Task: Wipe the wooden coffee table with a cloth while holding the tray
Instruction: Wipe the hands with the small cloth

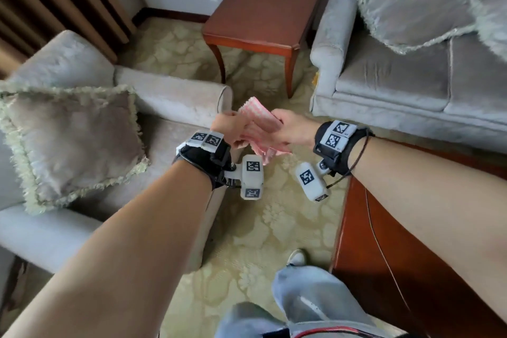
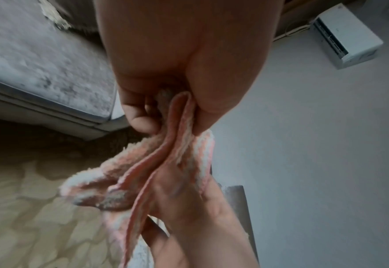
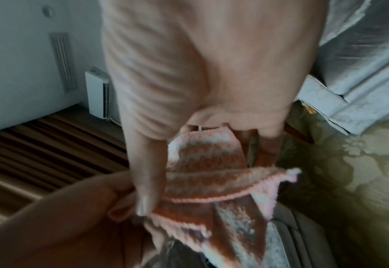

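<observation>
**Both hands on cloth, mid-air**

Left hand [image 1: 231, 129] & right hand [image 1: 290, 129] meet above the carpet [image 1: 260, 228], fingers of each curled round the pink-white cloth [image 1: 256, 125], bunched btwn them. Wooden coffee table [image 1: 397, 269] sits near right, under right forearm, not touched. Small side table [image 1: 263, 14] far centre, btwn armchair [image 1: 82, 107] & sofa [image 1: 411, 77].

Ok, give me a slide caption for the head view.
Both hands, left hand and right hand, hold a pink cloth above the carpet, between armchair and sofa.
</observation>
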A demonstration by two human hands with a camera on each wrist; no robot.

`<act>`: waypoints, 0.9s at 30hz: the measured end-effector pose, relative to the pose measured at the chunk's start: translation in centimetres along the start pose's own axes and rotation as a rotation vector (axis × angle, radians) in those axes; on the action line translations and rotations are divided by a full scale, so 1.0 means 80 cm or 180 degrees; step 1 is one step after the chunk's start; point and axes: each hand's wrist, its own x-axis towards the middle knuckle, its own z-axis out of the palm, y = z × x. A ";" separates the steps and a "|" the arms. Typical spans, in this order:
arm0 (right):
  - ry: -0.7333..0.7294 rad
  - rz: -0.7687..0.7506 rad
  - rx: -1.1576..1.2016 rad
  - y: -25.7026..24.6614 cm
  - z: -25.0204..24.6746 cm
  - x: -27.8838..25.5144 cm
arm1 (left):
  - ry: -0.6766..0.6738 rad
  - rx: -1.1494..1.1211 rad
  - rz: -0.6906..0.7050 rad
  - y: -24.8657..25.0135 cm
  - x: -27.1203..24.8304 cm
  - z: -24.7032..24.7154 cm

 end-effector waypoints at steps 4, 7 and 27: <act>0.0288 -0.0022 -0.0284 -0.006 -0.033 0.024 | -0.0144 -0.0394 -0.0017 0.046 0.038 0.028; 0.0584 0.0129 0.0001 0.002 -0.064 0.039 | -0.0551 -0.0605 -0.0036 0.082 0.055 0.047; 0.3269 0.1583 0.3123 0.140 -0.143 -0.044 | -0.2990 0.1234 0.0199 0.139 0.144 0.302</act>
